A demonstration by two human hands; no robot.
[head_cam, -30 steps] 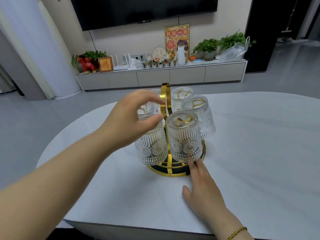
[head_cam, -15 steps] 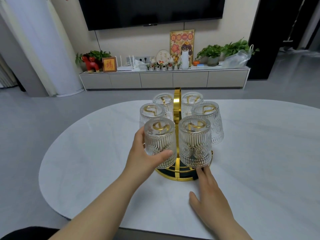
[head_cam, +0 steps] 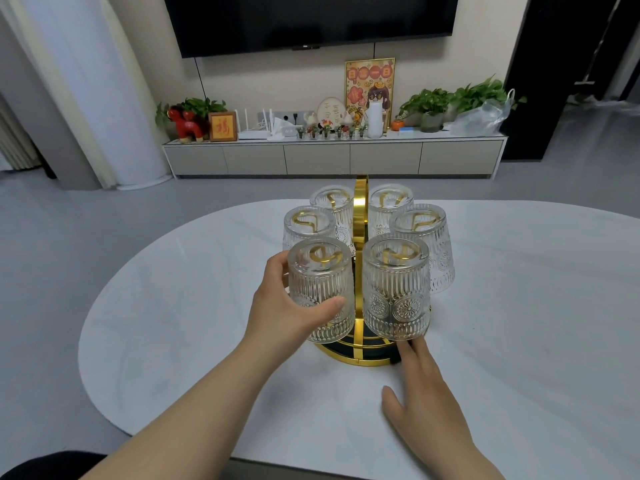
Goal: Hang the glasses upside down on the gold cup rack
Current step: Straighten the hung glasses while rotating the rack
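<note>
The gold cup rack (head_cam: 360, 209) stands on the white oval table (head_cam: 519, 306), with several ribbed clear glasses hanging upside down on its prongs. My left hand (head_cam: 284, 306) wraps around the front-left glass (head_cam: 320, 289), thumb across its front. The front-right glass (head_cam: 396, 289) hangs beside it, on the other side of the gold handle. My right hand (head_cam: 426, 400) lies flat on the table, fingertips touching the rack's round base (head_cam: 349, 355). Behind hang the other glasses, such as the right one (head_cam: 429, 244).
The near table edge runs just below my forearms. Beyond the table lie a grey floor, a low TV cabinet (head_cam: 332, 157) with plants and ornaments, and a wall-mounted TV (head_cam: 311, 22). A dark shape (head_cam: 41, 465) sits at the bottom left.
My left hand came down from the rack's top and closed around the front-left glass. My right hand stayed at the rack's base. The view shifted slightly.
</note>
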